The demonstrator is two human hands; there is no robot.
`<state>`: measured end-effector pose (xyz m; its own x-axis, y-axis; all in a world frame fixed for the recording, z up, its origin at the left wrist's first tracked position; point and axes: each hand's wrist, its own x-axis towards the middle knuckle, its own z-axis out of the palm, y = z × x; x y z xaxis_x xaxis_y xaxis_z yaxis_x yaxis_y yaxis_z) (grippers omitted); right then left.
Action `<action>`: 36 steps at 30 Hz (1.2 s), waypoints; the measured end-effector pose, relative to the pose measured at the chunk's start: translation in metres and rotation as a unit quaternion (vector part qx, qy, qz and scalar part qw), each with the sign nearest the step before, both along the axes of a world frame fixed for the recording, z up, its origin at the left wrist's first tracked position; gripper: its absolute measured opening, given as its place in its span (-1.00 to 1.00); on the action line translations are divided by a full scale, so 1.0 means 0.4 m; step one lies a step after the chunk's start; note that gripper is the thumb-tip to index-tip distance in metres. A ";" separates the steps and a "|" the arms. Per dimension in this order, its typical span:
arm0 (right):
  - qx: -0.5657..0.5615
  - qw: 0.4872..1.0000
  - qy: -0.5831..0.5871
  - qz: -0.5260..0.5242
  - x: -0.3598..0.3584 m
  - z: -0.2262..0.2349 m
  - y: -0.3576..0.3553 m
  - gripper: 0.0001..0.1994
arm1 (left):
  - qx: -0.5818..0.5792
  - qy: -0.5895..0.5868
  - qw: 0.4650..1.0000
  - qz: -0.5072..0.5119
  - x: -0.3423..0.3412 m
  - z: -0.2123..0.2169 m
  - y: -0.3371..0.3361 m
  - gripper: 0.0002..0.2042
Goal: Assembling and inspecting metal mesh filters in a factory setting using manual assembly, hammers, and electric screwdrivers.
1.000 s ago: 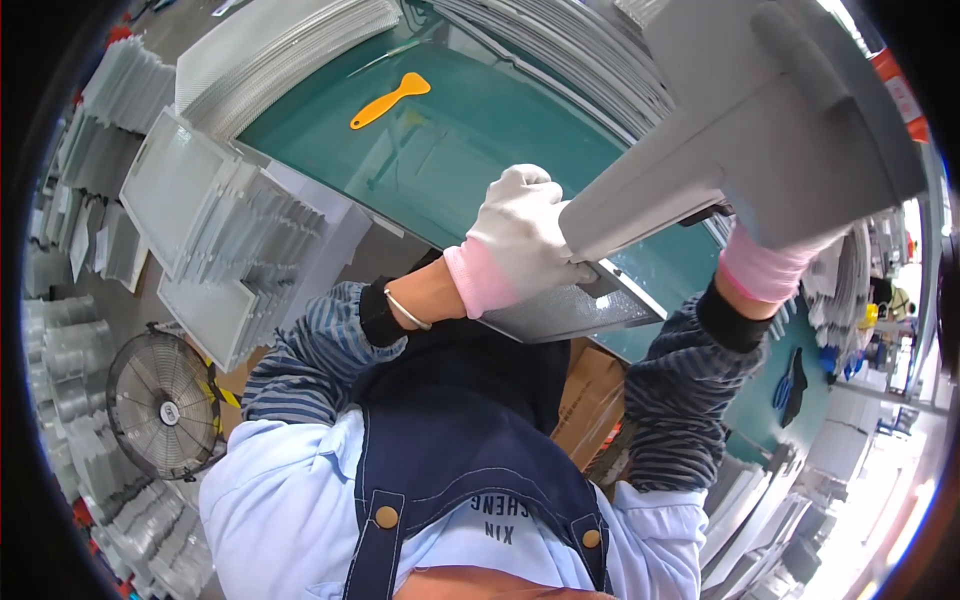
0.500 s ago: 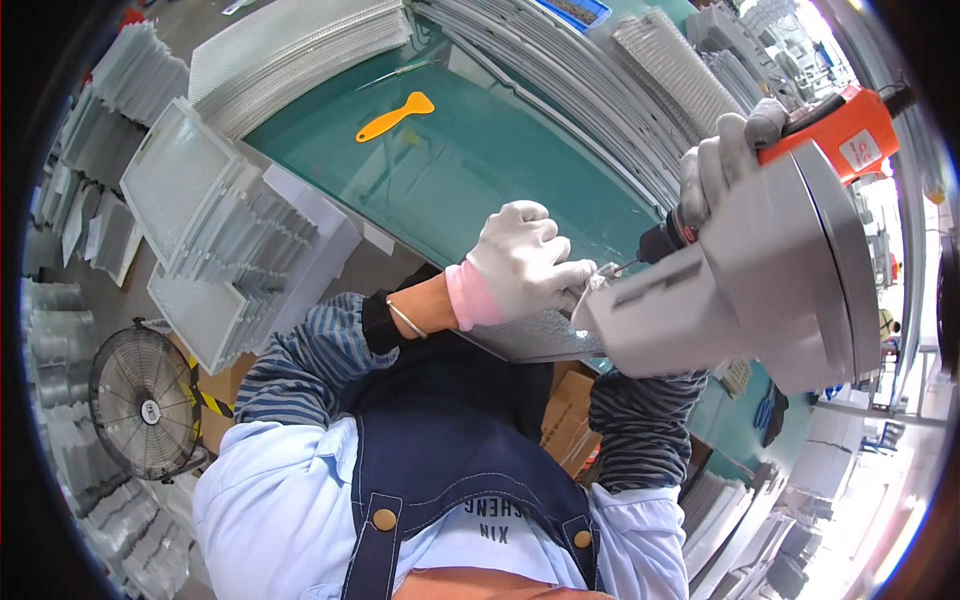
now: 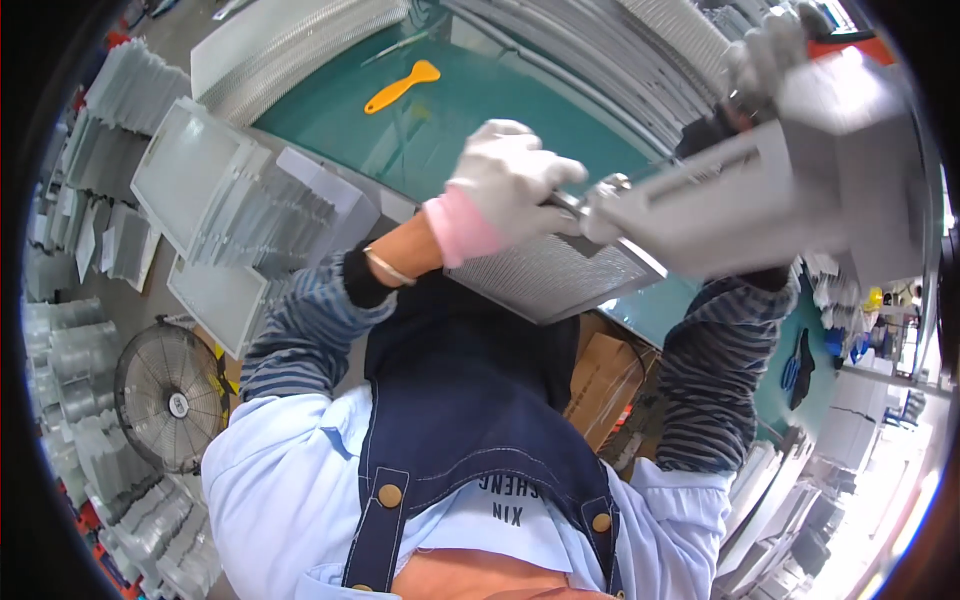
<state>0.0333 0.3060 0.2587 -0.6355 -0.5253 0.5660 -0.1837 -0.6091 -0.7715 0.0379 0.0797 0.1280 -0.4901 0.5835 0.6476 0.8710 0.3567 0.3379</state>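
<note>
My left hand (image 3: 510, 185), in a white glove with a pink cuff, is closed on the near end of a long grey metal frame (image 3: 800, 180). My right hand (image 3: 770, 50), also in a white glove, grips the frame's far end, raised at the top right. The frame is tilted, close to the camera and blurred. Below it a flat mesh filter panel (image 3: 550, 275) lies at the near edge of the green table (image 3: 480, 110). An orange scraper (image 3: 402, 86) lies on the table further back.
Stacks of grey filter panels (image 3: 230, 200) stand to the left and along the table's back (image 3: 620, 50). A floor fan (image 3: 170, 400) stands at lower left. A cardboard box (image 3: 605, 385) sits under the table. More panel stacks fill the lower right.
The grey frame has swung up and to the right, with my right hand rising to the top right. My left hand has stayed over the mesh panel.
</note>
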 end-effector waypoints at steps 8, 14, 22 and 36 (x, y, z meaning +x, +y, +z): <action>0.159 0.799 0.079 -0.575 0.046 0.329 0.266 -0.61 | 0.298 -0.204 0.896 -0.257 -0.126 0.237 -0.191 -0.75; 0.427 0.498 0.146 -0.740 0.092 0.225 0.260 -0.57 | -0.076 -0.133 0.978 -0.145 -0.284 -0.052 -0.196 -0.64; 0.728 0.376 -0.085 -0.567 0.371 -0.365 0.256 -0.57 | -0.314 -0.242 0.876 0.275 -0.464 -0.186 -0.205 -0.45; 0.628 0.358 -0.008 -0.691 0.275 -0.646 0.142 -0.65 | -0.402 0.003 0.915 -0.037 -0.235 -0.115 0.042 -0.60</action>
